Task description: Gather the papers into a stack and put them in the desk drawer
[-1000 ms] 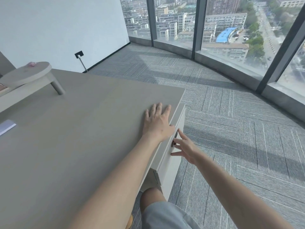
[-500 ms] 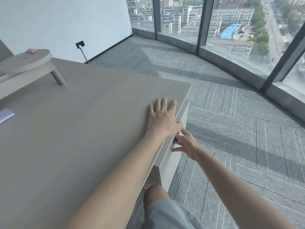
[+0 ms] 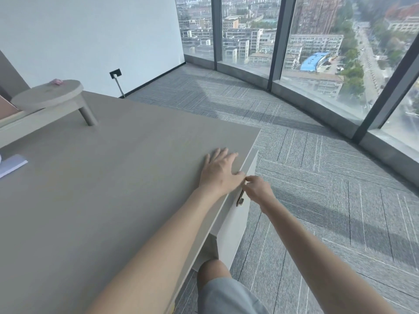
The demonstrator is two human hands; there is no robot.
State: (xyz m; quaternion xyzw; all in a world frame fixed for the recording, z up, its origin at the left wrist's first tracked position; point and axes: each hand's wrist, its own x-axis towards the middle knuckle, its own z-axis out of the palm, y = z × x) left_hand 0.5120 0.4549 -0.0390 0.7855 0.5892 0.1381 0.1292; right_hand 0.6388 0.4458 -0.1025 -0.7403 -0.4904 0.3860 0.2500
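Note:
My left hand (image 3: pixel 221 171) lies flat, fingers apart, on the grey desk top (image 3: pixel 118 177) near its right edge. Just beside it my right hand (image 3: pixel 257 189) has its fingers pinched on the top edge of the white drawer front (image 3: pixel 235 225), right under the desk edge. The dark drawer handle (image 3: pixel 239 201) shows uncovered below that hand. A small stack of white papers (image 3: pixel 11 164) lies at the far left of the desk, well away from both hands. Whether the drawer stands slightly out I cannot tell.
A raised shelf with a round end and one leg (image 3: pixel 52 96) stands at the desk's back left, with a small pink thing (image 3: pixel 56 81) on it. Grey carpet (image 3: pixel 317 177) stretches right to tall windows. My knee (image 3: pixel 213 273) is below the drawer.
My right hand has moved up from the drawer handle to the top edge of the drawer front, its fingers now pinched. The left hand stays flat on the desk.

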